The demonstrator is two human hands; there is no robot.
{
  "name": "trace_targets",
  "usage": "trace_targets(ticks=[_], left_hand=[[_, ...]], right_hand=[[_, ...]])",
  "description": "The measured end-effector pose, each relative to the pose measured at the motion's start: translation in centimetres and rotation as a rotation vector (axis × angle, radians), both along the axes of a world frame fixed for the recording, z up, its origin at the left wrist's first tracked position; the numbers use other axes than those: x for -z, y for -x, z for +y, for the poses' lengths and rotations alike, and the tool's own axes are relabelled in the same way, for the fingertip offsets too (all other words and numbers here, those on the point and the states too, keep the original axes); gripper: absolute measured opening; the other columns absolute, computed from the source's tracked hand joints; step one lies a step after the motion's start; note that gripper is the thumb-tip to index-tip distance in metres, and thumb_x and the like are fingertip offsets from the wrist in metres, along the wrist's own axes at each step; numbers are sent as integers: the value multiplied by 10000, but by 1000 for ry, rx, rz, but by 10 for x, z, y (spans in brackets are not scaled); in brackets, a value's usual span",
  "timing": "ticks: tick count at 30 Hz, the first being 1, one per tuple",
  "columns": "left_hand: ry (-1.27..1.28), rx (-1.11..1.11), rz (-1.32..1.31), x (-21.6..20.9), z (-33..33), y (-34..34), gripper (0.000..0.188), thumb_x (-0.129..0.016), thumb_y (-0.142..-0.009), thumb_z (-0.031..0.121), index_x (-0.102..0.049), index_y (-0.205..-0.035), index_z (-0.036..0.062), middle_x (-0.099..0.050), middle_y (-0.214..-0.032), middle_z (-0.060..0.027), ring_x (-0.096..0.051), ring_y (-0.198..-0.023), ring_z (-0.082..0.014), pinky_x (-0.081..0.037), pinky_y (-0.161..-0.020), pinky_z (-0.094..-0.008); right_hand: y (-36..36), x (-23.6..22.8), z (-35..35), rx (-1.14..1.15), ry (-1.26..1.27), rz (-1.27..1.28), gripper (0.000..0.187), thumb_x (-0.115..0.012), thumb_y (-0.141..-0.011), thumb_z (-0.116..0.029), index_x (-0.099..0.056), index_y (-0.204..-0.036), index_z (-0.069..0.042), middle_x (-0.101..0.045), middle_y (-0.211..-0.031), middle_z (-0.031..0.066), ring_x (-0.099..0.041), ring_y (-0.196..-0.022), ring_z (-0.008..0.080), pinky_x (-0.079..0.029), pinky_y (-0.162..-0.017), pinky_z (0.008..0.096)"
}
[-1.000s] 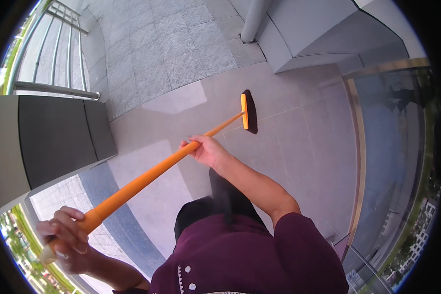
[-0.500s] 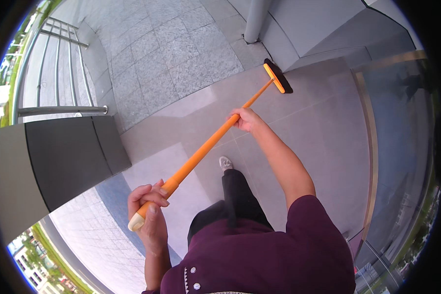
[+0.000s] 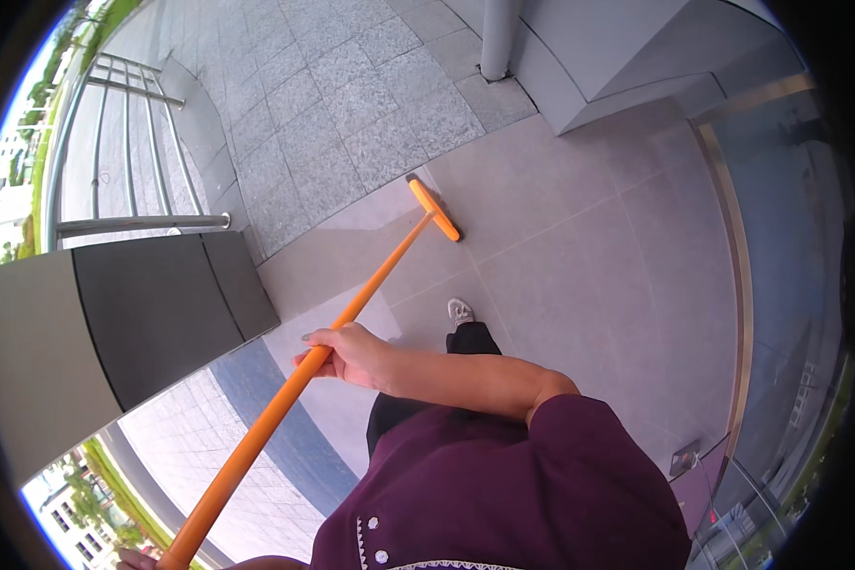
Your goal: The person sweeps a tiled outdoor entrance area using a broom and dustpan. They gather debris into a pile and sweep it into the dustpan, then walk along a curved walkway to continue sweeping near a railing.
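A long orange broom (image 3: 261,427) runs from the lower left corner up to the middle of the view. Its orange head (image 3: 434,210), with dark bristles just showing underneath, rests on the smooth floor close to the rough paving. My right hand (image 3: 350,354) is wrapped round the handle about halfway along, the forearm crossing in front of my body. At the bottom left edge only a few fingers of my left hand (image 3: 137,560) show, closed about the upper part of the handle. The handle's end is out of view.
Left stands a dark grey low wall (image 3: 152,313) with a metal railing (image 3: 133,223) beyond it. A grey pillar base (image 3: 598,85) and a pipe (image 3: 497,43) are at the far right. Glass with a brass-coloured frame (image 3: 731,256) lines the right side. My shoe (image 3: 461,312) is near the broom head.
The broom head has come from the pillar's base toward the left and nearer to me. Both hands have moved left and down, the left one nearly leaving the view.
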State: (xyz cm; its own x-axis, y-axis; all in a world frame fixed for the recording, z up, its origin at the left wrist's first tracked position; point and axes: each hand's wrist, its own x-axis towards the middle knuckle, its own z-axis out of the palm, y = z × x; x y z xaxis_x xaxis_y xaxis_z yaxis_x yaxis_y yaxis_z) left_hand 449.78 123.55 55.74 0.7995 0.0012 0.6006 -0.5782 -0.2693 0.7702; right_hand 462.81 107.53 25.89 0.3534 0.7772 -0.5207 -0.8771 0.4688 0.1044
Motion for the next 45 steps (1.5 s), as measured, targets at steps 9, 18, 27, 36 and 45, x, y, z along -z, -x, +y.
trace_targets(ticks=[9,18,27,36,45], left_hand=[[388,72,663,176,-23,-67,262,-565,-794,204,-481,-950,11,-504,-569,-49,-521,-640,-165,-392,-847,-399],[229,268,681,200,92,-101,287,-613,-772,262,-520,-877,11,-479,-535,-29,-528,-595,-164,-419,-834,-404],[255,391,113,57,277,-124,265,-399,-851,235,-426,-619,109,-375,-471,14,-399,-500,-106,-398,-629,-358],[338,731,517,131,240,-175,232,-528,-795,239,-474,-914,47,-435,-534,0,-442,-571,-127,-366,-714,-362],[-64,1141,1331,282,43,-44,378,-579,-809,101,-432,-1138,-11,-600,-1037,-93,-513,-1059,-194,-363,-938,-310]], right_hand=[[46,140,-147,361,485,194,48,-510,-802,-21,-474,-802,11,-561,-809,127,-594,-790,239,-511,-742,350],[18,180,-29,422,510,162,65,-502,-788,-6,-441,-798,15,-525,-853,139,-598,-805,271,-534,-749,382],[-21,62,209,491,44,55,85,-484,-828,-44,-443,-846,29,-536,-855,135,-607,-861,269,-524,-778,374],[102,71,143,1040,188,209,80,-493,-827,-24,-455,-864,36,-535,-909,168,-570,-926,292,-478,-853,395],[347,242,-11,1442,603,729,104,-480,-737,43,-386,-751,1,-488,-755,150,-523,-668,218,-494,-656,299]])
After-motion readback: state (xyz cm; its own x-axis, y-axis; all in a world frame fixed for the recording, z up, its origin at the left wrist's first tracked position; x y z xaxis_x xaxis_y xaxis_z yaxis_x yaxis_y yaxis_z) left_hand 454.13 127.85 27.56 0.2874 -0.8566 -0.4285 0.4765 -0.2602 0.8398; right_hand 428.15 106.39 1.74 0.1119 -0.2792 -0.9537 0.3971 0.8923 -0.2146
